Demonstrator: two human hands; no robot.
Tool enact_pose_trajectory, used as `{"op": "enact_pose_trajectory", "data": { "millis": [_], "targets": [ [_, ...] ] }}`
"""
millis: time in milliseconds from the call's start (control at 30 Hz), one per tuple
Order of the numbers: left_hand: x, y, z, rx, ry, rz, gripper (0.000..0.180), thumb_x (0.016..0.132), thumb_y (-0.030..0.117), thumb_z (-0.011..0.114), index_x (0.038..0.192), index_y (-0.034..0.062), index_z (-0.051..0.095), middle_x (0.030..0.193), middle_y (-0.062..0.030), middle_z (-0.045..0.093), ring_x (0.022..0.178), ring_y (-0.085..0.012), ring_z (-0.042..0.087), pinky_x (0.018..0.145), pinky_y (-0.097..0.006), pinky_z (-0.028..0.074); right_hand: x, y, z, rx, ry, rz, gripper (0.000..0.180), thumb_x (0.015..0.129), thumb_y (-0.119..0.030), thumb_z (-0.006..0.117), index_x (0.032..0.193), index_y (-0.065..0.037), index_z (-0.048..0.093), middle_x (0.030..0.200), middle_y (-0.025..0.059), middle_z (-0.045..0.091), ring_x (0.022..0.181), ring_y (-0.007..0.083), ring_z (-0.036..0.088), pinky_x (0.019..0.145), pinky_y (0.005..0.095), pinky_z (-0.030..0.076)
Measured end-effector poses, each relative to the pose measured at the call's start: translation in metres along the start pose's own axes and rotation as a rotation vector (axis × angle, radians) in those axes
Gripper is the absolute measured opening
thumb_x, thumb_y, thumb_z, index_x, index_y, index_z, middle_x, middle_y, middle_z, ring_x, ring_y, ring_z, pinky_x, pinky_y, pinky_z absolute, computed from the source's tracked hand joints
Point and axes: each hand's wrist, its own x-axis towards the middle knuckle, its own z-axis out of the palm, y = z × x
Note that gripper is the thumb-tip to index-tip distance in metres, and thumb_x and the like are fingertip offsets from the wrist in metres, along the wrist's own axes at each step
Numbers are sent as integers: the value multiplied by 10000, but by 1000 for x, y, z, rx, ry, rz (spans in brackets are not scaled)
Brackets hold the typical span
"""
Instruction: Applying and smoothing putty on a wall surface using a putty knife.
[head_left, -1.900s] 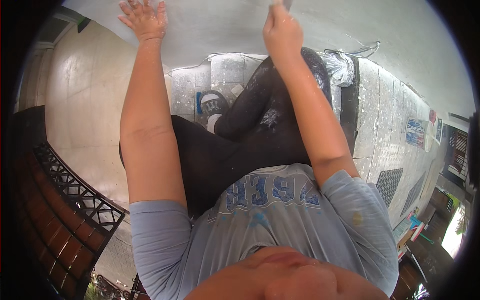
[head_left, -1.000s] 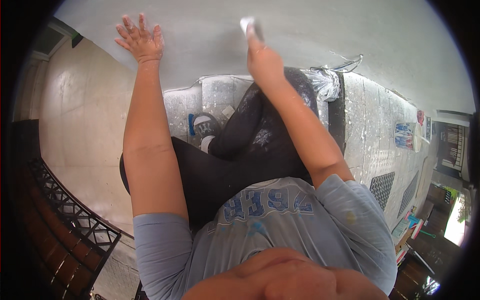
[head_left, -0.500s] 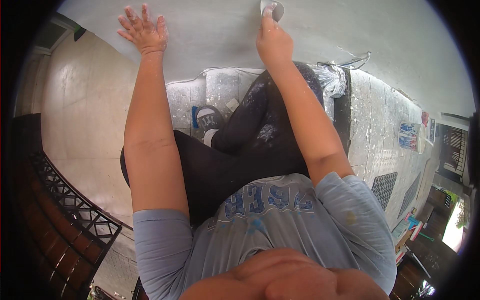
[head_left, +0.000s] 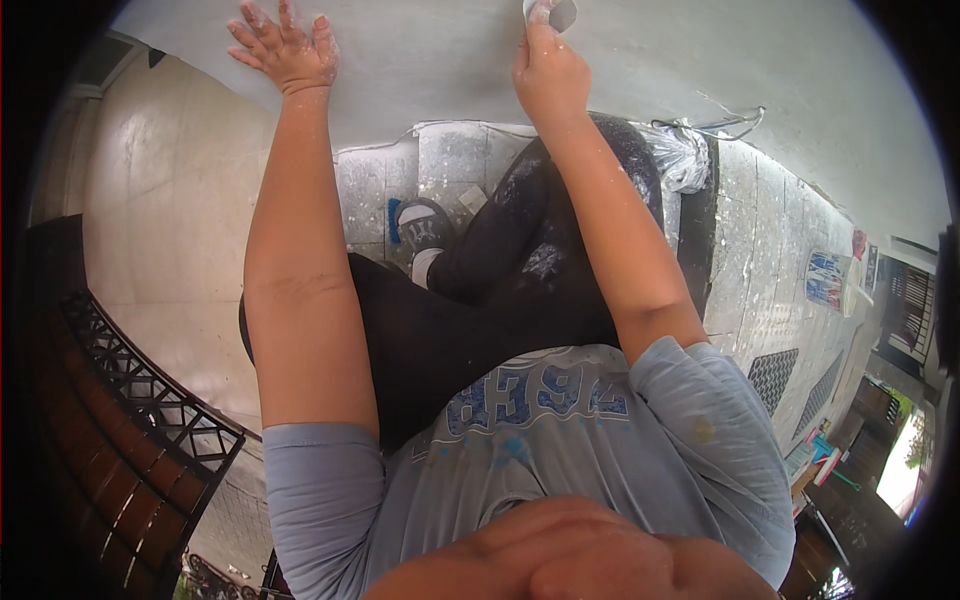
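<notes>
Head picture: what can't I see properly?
Head view: part of the grey piece, covered by the right hand and cut by the top edge.
Head view: the palm of the left hand, turned from the camera.
Head view: what's inside the bucket, too small to tell.

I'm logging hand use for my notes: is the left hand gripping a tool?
No, the left hand is splayed open over the grey wall, and nothing shows in its grasp.
</notes>
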Motion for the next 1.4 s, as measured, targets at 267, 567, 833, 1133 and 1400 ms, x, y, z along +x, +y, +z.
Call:
{"op": "enact_pose_trajectory", "data": {
  "millis": [267, 567, 833, 1133, 1400],
  "targets": [
    [-3, -4, 6, 15, 49, 32, 699, 908, 468, 408, 1518, 290, 116, 1581, -126, -73, 1423, -426, -127, 1029, -693, -104, 14, 3, 0, 36, 99, -56, 480, 811, -63, 549, 1286, -27, 488, 726, 176, 598, 600, 370, 600, 530, 472, 477],
    [-1, -3, 9, 52, 52, 21, 711, 907, 483, 385, 1522, 262, 105, 1575, -152, -89, 1421, -432, -125, 1026, -696, -99, -1, 13, 7, -26, 45, -82, 375, 794, -104, 599, 1164, -116, 538, 710, 142, 613, 624, 352, 622, 539, 452, 497],
    [-2, -6, 6, 47, 43, 74, 708, 907, 474, 379, 1522, 250, 108, 1575, -156, -73, 1419, -447, -105, 1038, -683, -82, 2, 4, 3, 27, 30, -42, 528, 798, -40, 552, 1320, -37, 474, 755, 176, 600, 617, 375, 597, 545, 481, 470],
    [1, -3, 8, 117, 159, 129, 673, 919, 447, 376, 1509, 189, 181, 1566, -184, 60, 1426, -433, 13, 1075, -647, 0, 21, -13, -15, 141, 223, -131, 571, 792, -24, 547, 1354, -53, 448, 779, 219, 606, 632, 415, 587, 578, 499, 472],
    [0, -8, 9, 203, 240, 162, 648, 939, 447, 355, 1496, 136, 241, 1543, -221, 183, 1426, -431, 111, 1096, -618, 65, 26, 7, -23, 178, 223, -49, 494, 811, -1, 521, 1304, -22, 495, 775, 236, 602, 665, 421, 578, 597, 497, 452]
  ]
}}
